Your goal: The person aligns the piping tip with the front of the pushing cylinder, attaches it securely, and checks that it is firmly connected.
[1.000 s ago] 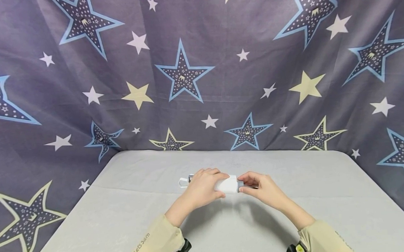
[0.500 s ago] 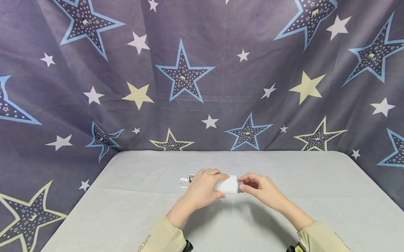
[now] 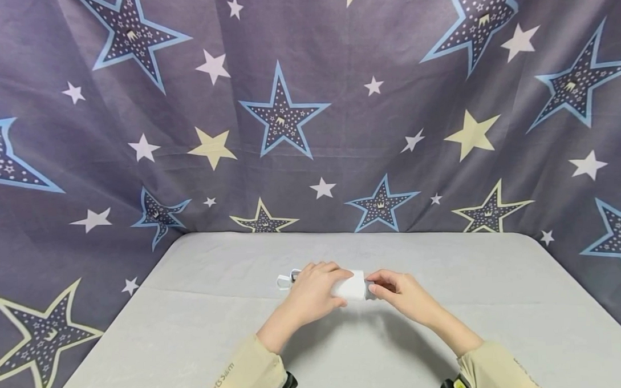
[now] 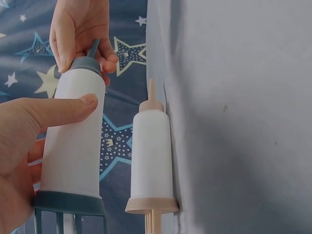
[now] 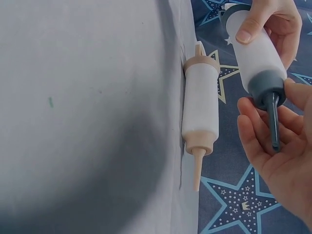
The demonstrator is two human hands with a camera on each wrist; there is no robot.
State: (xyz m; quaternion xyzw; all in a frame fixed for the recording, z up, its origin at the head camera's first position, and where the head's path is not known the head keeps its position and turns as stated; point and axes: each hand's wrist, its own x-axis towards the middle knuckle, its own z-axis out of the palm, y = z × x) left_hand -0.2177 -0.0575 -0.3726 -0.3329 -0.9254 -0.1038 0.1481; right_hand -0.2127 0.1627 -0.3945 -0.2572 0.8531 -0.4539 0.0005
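Observation:
A white syringe-like dispenser bottle (image 4: pixel 73 141) has a dark teal nozzle cap (image 5: pixel 267 87) and a ribbed teal end. My left hand (image 3: pixel 314 291) grips its white body, thumb lying along the side. At the other end my right hand (image 3: pixel 403 293) holds the teal cap between thumb and fingers, and the thin nozzle (image 5: pixel 273 124) sticks out over the palm. A second, similar bottle with beige ends (image 5: pixel 201 102) shows beside the held one in both wrist views, touched by neither hand. In the head view the held bottle is partly covered by my left hand.
A pale grey cloth-covered table (image 3: pixel 192 335) lies under both hands. Behind it hangs a dark curtain (image 3: pixel 339 130) printed with stars. Two small loop-like ends (image 3: pixel 284 282) poke out left of my left hand.
My right hand's fingers have shifted slightly on the cap, its thumb now further over it. The left hand and the bottle have hardly moved.

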